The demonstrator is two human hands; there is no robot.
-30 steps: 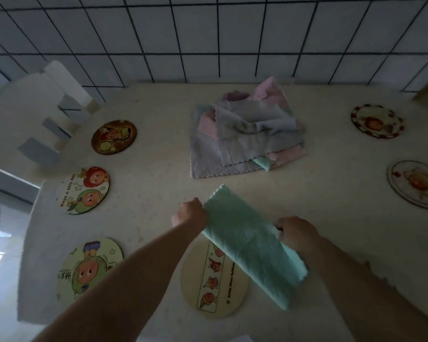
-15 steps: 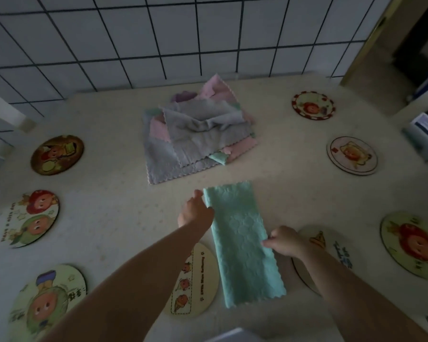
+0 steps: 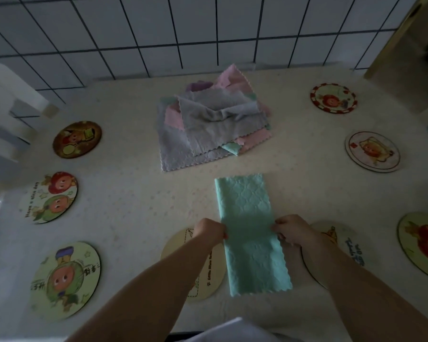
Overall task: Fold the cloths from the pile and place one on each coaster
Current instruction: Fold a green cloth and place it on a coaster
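Observation:
A teal cloth (image 3: 247, 225), folded into a long strip, lies flat on the table in front of me, running away from me. My left hand (image 3: 209, 230) pinches its left edge near the middle, and my right hand (image 3: 290, 229) pinches its right edge opposite. The pile of grey, pink and teal cloths (image 3: 213, 122) sits behind it at the table's middle. A cream coaster (image 3: 195, 265) lies partly under my left forearm and the cloth's left edge. Another coaster (image 3: 341, 243) lies under my right wrist.
Round cartoon coasters ring the table: three on the left (image 3: 77, 139) (image 3: 50, 197) (image 3: 64, 280) and three on the right (image 3: 334, 97) (image 3: 372, 151) (image 3: 423, 245). A tiled wall (image 3: 208, 33) stands behind the table. A white chair back (image 3: 8, 99) is at far left.
The cloth went from held askew to lying flat and straight on the table. Both hands slid down its long edges toward me and now pinch it near the middle.

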